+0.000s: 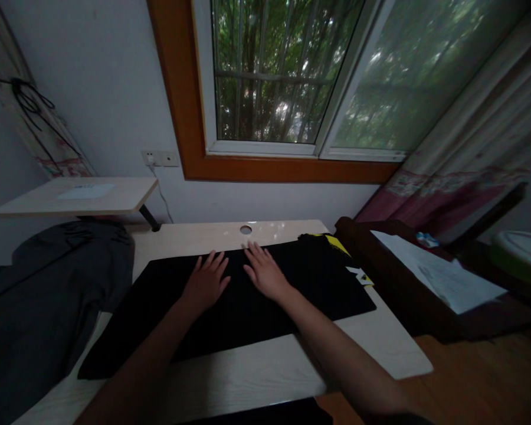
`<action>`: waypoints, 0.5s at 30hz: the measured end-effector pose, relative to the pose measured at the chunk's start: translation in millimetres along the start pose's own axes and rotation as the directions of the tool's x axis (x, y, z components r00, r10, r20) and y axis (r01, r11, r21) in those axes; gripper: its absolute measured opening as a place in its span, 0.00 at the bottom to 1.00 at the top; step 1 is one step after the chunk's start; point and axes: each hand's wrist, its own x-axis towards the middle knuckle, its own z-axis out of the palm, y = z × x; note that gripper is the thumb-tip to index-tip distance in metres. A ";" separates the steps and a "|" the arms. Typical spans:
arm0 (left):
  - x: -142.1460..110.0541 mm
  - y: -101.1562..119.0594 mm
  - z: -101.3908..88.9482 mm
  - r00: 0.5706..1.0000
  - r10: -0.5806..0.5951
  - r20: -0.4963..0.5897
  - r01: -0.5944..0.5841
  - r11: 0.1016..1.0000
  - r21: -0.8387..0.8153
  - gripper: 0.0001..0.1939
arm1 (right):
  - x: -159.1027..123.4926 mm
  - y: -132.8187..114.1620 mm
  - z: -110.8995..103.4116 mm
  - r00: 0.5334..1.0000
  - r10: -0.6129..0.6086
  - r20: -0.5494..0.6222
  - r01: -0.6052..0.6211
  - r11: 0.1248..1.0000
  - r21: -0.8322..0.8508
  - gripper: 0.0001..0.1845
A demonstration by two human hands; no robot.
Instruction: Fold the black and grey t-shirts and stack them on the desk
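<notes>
Rests left hand (206,280) and right hand (265,273) flat on the middle of the black cloth (318,283), with an open grip, palms down, fingers spread. Shows yellow-and-white pieces (361,276) at the cloth's right end, pale desk (393,348) beneath it, dark grey fabric (75,260) to its left, and window (287,71) beyond it.

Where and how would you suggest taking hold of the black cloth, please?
I'd probably pinch the black cloth at its near right corner, coming from the near side: it lies flat on the table, with that corner exposed beyond the right hand.
</notes>
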 end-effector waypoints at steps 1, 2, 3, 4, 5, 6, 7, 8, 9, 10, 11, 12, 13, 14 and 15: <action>1.5 5.2 4.9 1.000 0.009 0.003 -0.009 1.000 -0.007 0.29 | 0.9 -12.8 7.3 0.999 -0.029 0.028 0.028 0.999 0.030 0.30; 1.8 6.9 9.6 1.000 0.014 0.004 -0.014 1.000 -0.011 0.29 | 1.0 -21.5 13.3 0.998 -0.047 0.051 0.045 0.998 0.050 0.31; 1.3 5.7 13.7 1.000 0.017 0.002 -0.017 1.000 -0.013 0.29 | 0.6 -25.9 17.8 0.996 -0.057 0.073 0.052 0.997 0.063 0.31; 0.1 2.2 16.9 1.000 0.018 -0.004 -0.018 1.000 -0.013 0.29 | 0.2 -26.4 20.5 0.994 -0.059 0.092 0.053 0.996 0.071 0.31; -1.5 -3.0 19.2 1.000 0.017 -0.013 -0.017 1.000 -0.013 0.29 | -0.1 -23.4 21.6 0.992 -0.057 0.108 0.049 0.996 0.073 0.31; -3.5 -9.2 20.5 1.000 0.015 -0.020 -0.015 1.000 -0.012 0.29 | -0.2 -17.7 21.3 0.991 -0.050 0.122 0.042 0.997 0.071 0.31; -5.8 -16.1 21.2 1.000 0.012 -0.022 -0.012 1.000 -0.011 0.30 | -0.2 -9.8 19.8 0.990 -0.038 0.132 0.030 0.997 0.065 0.31; -8.3 -23.5 21.4 1.000 0.005 -0.020 -0.005 1.000 -0.012 0.30 | -0.2 -0.3 17.6 0.990 -0.022 0.141 0.014 0.998 0.055 0.31; -11.1 -31.3 21.4 1.000 -0.005 -0.016 0.004 1.000 -0.013 0.31 | -0.5 10.2 15.1 0.989 0.000 0.149 -0.007 0.999 0.043 0.31; -14.1 -39.5 21.4 1.000 -0.015 -0.011 0.015 1.000 -0.016 0.32 | -1.3 21.5 12.6 0.988 0.029 0.154 -0.033 0.999 0.030 0.32; -17.5 -48.0 21.6 1.000 -0.029 -0.008 0.029 0.999 -0.017 0.32 | -2.8 33.3 10.2 0.986 0.059 0.157 -0.063 0.998 0.017 0.32; -21.2 -56.9 21.9 0.999 -0.046 -0.006 0.046 0.999 -0.018 0.32 | -5.0 45.4 8.2 0.984 0.092 0.156 -0.094 0.996 0.006 0.32; -25.2 -66.2 22.3 0.998 -0.064 -0.006 0.064 0.998 -0.018 0.32 | -7.8 57.7 6.4 0.981 0.124 0.149 -0.125 0.992 -0.002 0.32; -29.6 -75.8 22.8 0.997 -0.083 -0.004 0.083 0.996 -0.017 0.32 | -11.1 69.9 4.9 0.979 0.152 0.137 -0.153 0.988 -0.005 0.33; -34.1 -85.6 23.2 0.995 -0.103 0.000 0.103 0.995 -0.015 0.31 | -14.7 81.8 3.5 0.976 0.183 0.115 -0.184 0.983 -0.005 0.32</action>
